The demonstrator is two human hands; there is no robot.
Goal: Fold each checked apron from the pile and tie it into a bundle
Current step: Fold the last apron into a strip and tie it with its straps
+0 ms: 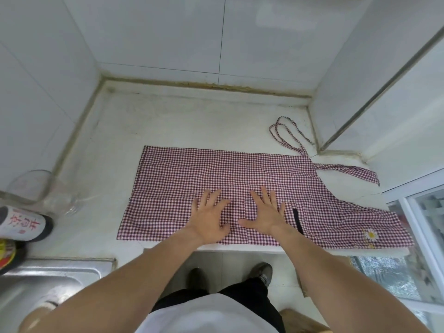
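Both flat and spread, left hand point(209, 217) and right hand point(263, 213) gripping nothing, pressing apron point(216, 174) on counter point(168, 121) to smooth it, strap point(286, 133) toward 1 o'clock.

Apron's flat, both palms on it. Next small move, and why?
Probably grip the apron's left edge and fold it over toward the bib. Left hand and right hand lie open and flat on smoothed cloth, and the ties still trail loose on the counter, so no fold looks started.

At the frame's left edge, a clear glass jar point(36, 186), a white-labelled dark bottle point(22, 223) and a steel sink point(55, 280) were seen.
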